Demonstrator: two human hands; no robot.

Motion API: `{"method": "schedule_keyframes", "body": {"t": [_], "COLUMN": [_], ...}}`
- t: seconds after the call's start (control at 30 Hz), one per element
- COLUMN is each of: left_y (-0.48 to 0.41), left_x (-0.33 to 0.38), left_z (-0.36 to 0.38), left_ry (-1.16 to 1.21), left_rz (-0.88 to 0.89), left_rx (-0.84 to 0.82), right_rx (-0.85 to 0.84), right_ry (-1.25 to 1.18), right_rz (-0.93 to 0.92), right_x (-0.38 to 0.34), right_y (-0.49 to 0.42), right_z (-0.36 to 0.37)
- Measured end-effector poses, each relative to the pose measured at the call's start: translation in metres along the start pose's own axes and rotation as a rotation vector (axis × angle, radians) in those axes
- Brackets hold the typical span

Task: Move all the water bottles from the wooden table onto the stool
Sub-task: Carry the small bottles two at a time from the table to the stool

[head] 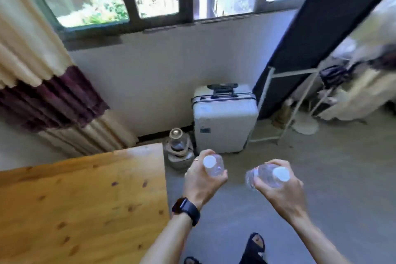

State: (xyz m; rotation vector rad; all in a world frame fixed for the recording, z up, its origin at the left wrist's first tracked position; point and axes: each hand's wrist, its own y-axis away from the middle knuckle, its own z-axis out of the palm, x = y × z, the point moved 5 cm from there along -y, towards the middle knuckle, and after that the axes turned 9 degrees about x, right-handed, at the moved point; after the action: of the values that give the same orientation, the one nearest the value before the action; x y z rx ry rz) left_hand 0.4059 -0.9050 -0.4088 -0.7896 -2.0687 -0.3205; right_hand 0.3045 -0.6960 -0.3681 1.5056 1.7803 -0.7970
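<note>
My left hand (pixel 200 180) grips a clear water bottle (pixel 213 166) with a white cap, held upright just past the right edge of the wooden table (pixel 81 199). My right hand (pixel 280 188) grips a second clear water bottle (pixel 264 174) with a white cap, tilted toward the left. Both bottles hang over the grey floor. The part of the table top in view bears no bottle. No stool is in view.
A white suitcase (pixel 224 118) stands against the wall ahead, with a glass lamp (pixel 177 146) on the floor beside the table's corner. A white metal rack (pixel 287 103) and a dark curtain stand at right. A cream and maroon curtain (pixel 47 83) hangs at left.
</note>
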Motion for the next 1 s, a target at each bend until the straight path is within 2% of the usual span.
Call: {"method": "schedule_keyframes", "body": {"t": [0.17,0.4,0.63,0.8,1.0], "left_y": [0.019,0.089,0.148,0.177,0.209], "left_x": [0.111,0.235,0.353,0.413,0.477], "left_z": [0.127,0.277,0.391,0.476,0.584], "left_ry": [-0.026,-0.065,-0.085,-0.127,-0.123], "left_rz": [0.195,0.369,0.482,0.617,0.746], "left_rx": [-0.369,-0.639,-0.784,-0.885,-1.019], "right_rx": [0.284,0.515,0.724,0.868,0.962], "right_ry": [-0.007,-0.074,-0.165,-0.164,-0.117], "right_rz": [0.235,0.44,0.574,0.629,0.676], "right_x": [0.089,0.214,0.293,0.333,0.387], "right_y": [-0.024,-0.029,-0.029,-0.037,-0.073], "right_z": [-0.134,-0.278,-0.395,-0.462,-0.539]}}
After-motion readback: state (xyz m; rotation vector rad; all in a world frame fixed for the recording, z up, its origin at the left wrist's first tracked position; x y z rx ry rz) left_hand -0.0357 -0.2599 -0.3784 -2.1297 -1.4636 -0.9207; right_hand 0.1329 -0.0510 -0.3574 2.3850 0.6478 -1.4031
